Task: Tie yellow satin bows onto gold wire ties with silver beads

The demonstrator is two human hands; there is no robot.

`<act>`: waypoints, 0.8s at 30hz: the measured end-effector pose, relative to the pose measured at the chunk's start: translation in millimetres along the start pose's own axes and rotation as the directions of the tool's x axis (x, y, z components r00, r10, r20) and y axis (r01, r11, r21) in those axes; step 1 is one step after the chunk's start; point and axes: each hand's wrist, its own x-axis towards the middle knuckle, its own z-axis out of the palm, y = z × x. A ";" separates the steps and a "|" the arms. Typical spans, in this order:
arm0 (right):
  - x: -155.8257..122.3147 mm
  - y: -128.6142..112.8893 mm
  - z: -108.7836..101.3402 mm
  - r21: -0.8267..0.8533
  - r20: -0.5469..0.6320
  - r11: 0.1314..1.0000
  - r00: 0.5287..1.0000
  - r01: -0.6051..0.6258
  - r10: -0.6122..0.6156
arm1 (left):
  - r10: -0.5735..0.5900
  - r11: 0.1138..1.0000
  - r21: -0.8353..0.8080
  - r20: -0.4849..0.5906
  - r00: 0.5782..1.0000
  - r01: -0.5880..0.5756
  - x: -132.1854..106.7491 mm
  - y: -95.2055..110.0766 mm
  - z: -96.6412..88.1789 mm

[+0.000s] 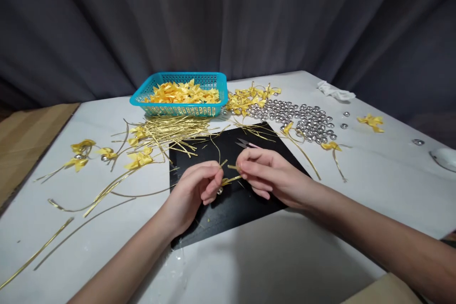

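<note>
Above a black mat point(199, 225), my left hand point(197, 187) pinches a gold cord point(216, 145), whose thin end curves up and away over the mat. A yellow ribbon bow point(225, 181) and a silver bead point(220, 191) hang just below its fingertips. My right hand point(265, 171) faces it a short gap away, thumb and finger closed on a short gold cord end point(232, 167). Whether both ends belong to one cord is hidden by the fingers. Behind my right hand lie small scissors point(245, 143), blades apart.
A turquoise basket point(178, 110) of yellow ribbon bows stands at the back. Before it lies a bundle of gold cords point(174, 130). Silver beads point(302, 116) spread to the right. Yellow bows with cords point(140, 156) lie on the left; crumpled white tissue point(337, 91) is at back right.
</note>
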 end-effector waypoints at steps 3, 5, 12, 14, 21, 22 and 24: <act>-0.6 1.3 2.8 -0.033 -0.012 0.999 1.000 -0.012 0.012 | -0.009 0.996 0.093 0.019 1.000 0.007 -0.1 -4.1 -0.8; -1.0 1.7 4.2 -0.021 -0.030 0.999 0.998 -0.049 0.048 | 0.005 0.989 0.150 0.021 1.000 -0.008 -0.3 -7.8 -1.7; -2.5 2.0 4.5 0.008 -0.013 0.985 0.985 -0.170 0.170 | 0.079 0.916 0.395 -0.007 0.997 -0.070 -3.6 -13.3 -2.5; -2.2 1.8 4.6 -0.011 -0.015 0.985 0.985 -0.173 0.173 | 0.110 0.887 0.453 -0.024 0.994 -0.087 -4.4 -11.0 0.2; -1.5 0.6 5.3 -0.124 -0.076 0.987 0.993 -0.101 0.092 | 0.105 0.830 0.557 -0.094 0.990 -0.035 -5.8 -5.4 9.1; -1.6 0.8 5.4 -0.133 -0.084 0.988 0.994 -0.075 0.064 | 0.100 0.827 0.562 -0.109 0.989 -0.021 -6.1 -5.1 9.9; -1.9 1.3 5.8 -0.142 -0.086 0.989 0.996 -0.038 0.026 | 0.101 0.827 0.563 -0.138 0.985 -0.006 -7.0 -4.2 11.7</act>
